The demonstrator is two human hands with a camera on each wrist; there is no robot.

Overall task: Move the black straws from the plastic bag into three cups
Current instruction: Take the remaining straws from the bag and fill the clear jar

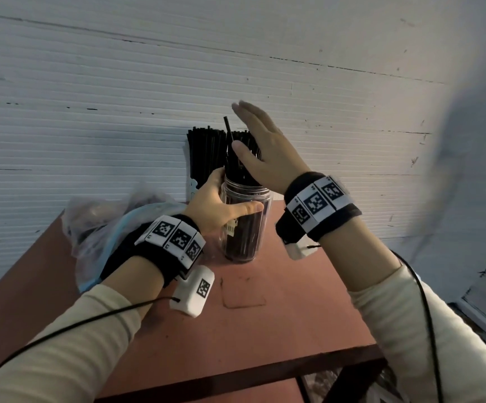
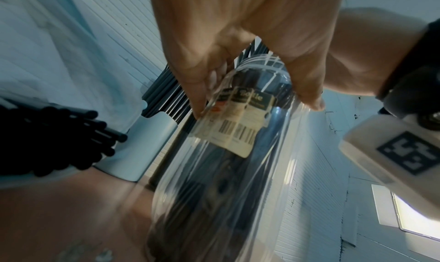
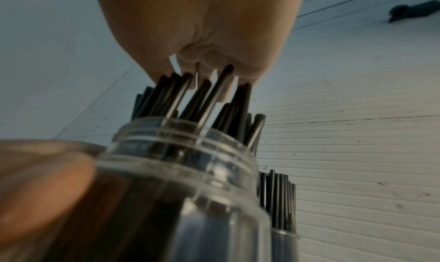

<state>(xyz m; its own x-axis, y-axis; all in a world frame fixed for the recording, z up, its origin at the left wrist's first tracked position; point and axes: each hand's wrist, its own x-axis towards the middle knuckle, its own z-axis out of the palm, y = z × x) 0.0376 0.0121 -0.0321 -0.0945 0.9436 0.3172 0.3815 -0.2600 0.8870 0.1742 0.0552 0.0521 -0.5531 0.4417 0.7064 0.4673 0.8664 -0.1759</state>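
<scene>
A clear plastic cup [image 1: 244, 228] with a barcode label stands on the reddish table [image 1: 279, 315], packed with black straws [image 1: 237, 167]. My left hand [image 1: 221, 205] grips its upper wall, thumb in front and fingers behind. My right hand [image 1: 260, 144] is flat with straight fingers over the straw tops. In the right wrist view the straw tips [image 3: 202, 96] touch the underside of the right hand [image 3: 202, 40]. One straw [image 1: 227, 129] sticks up above the others. The left wrist view shows the cup [image 2: 226, 162] between my fingers [image 2: 197, 89] and thumb.
Two more cups of black straws [image 1: 204, 152] stand behind against the white ribbed wall, one seen as straws [image 3: 278, 200] in the right wrist view. A crumpled plastic bag [image 1: 99, 225] lies at the table's left, with black straws [image 2: 59, 134] in it.
</scene>
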